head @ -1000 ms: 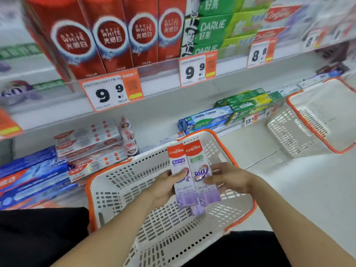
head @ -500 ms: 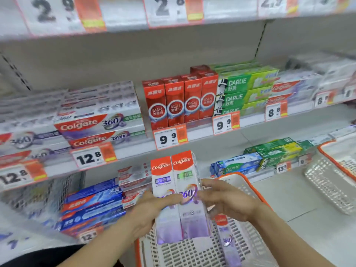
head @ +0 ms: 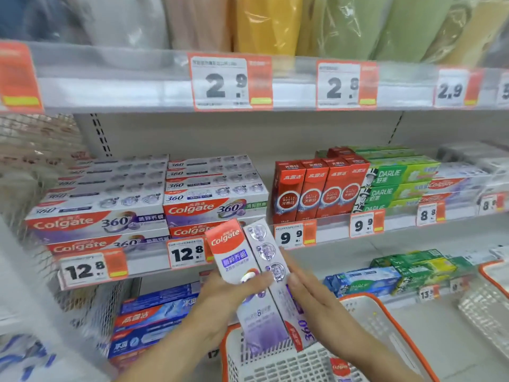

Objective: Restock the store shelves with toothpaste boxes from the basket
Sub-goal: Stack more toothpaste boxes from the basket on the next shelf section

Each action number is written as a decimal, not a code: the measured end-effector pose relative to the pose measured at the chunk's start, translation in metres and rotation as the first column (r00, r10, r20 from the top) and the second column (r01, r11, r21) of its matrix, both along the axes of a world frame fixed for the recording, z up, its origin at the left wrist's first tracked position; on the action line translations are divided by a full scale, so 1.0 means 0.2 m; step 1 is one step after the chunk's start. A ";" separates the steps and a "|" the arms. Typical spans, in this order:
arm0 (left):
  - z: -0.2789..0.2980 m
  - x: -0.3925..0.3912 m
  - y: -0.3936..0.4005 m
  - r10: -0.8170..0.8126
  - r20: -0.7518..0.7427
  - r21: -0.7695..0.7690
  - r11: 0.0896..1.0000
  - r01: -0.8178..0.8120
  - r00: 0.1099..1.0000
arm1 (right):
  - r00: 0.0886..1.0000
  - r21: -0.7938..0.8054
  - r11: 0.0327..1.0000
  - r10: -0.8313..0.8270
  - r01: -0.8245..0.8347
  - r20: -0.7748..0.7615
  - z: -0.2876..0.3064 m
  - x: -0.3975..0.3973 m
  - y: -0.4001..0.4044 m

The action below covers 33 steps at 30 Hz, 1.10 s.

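A shop aisle, its shelves [head: 137, 86] stocked. Nearest, the white basket [head: 372, 306] sits under the wrists. Above it the left hand [head: 220, 296] clasps two upright toothpaste boxes [head: 235, 256], thumb across the front; the right hand [head: 311, 296] presses flat-fingered against their right side. Square them, tip them level, then slide them onto the matching Colgate stack [head: 214, 208] beyond.

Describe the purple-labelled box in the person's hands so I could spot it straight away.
Find the shelf edge with the 12.8 price tags; in front of it, above the orange-rimmed basket, two long boxes are held side by side. Yours is the left box, gripped by the left hand. It shows a red Colgate front; the right box shows round silver icons.
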<state>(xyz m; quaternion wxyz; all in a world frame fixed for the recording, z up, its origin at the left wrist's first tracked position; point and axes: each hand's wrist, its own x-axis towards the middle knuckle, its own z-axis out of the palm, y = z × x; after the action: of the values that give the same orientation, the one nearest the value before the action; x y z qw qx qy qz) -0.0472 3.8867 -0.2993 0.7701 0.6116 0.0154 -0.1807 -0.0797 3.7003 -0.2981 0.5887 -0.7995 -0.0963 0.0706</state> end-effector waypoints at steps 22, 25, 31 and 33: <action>0.13 0.02 0.13 0.323 0.024 -0.263 0.915 -0.305 0.946 | 0.986 -0.092 0.994 0.077 -0.064 0.147 0.27 0.20 0.06; 0.15 0.05 0.17 0.358 0.095 -0.234 0.915 -0.329 0.929 | 0.988 -0.101 0.990 0.111 -0.101 0.103 0.35 0.24 0.06; 0.16 0.04 0.26 0.124 0.248 -0.048 0.992 -0.115 0.961 | 0.974 -0.165 0.970 0.199 -0.180 0.105 0.64 0.38 0.14; 0.16 0.03 0.28 0.069 0.235 -0.011 0.998 -0.068 0.969 | 0.949 -0.333 0.904 0.309 -0.270 0.069 0.70 0.41 0.16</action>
<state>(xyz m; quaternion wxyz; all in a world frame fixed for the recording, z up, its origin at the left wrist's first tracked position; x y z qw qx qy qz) -0.0415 3.9426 -0.2674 0.7732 0.6266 -0.0552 -0.0802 0.0024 3.7333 -0.1584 0.4277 -0.8636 -0.2364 0.1238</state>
